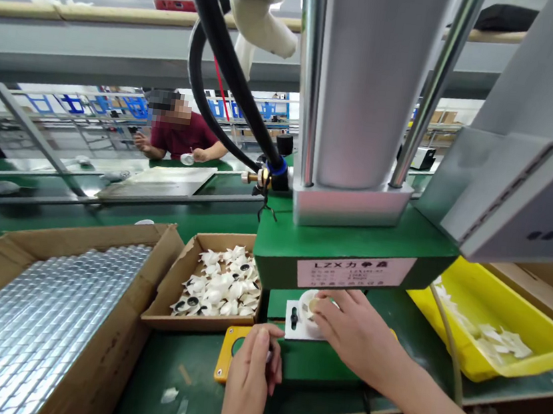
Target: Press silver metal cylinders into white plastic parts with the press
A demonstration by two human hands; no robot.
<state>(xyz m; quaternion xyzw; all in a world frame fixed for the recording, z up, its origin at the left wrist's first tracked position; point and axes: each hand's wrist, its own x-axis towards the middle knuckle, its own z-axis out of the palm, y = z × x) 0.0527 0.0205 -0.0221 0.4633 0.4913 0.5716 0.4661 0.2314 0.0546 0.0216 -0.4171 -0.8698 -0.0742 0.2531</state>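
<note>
My right hand (350, 327) reaches under the press head, its fingertips closed at a white round part (306, 302) on a pale metal plate (293, 331). The fingers partly cover that part. Lower and to the left, my left hand (254, 364) is curled with thumb and fingers together. Something small and dark shows at its fingertips, too hidden to name. Behind this hand is a yellow button box (224, 356), partly covered. Above both hands is the green press head (269, 268) with a printed label.
A carton of white finned parts (221, 284) stands left of the press. Farther left, a larger carton holds rows of shiny metal cylinders (56, 314). At right is a yellow bin (539, 326) with white pieces. A co-worker (184, 135) sits across the bench. Black hoses (233, 67) hang beside the press.
</note>
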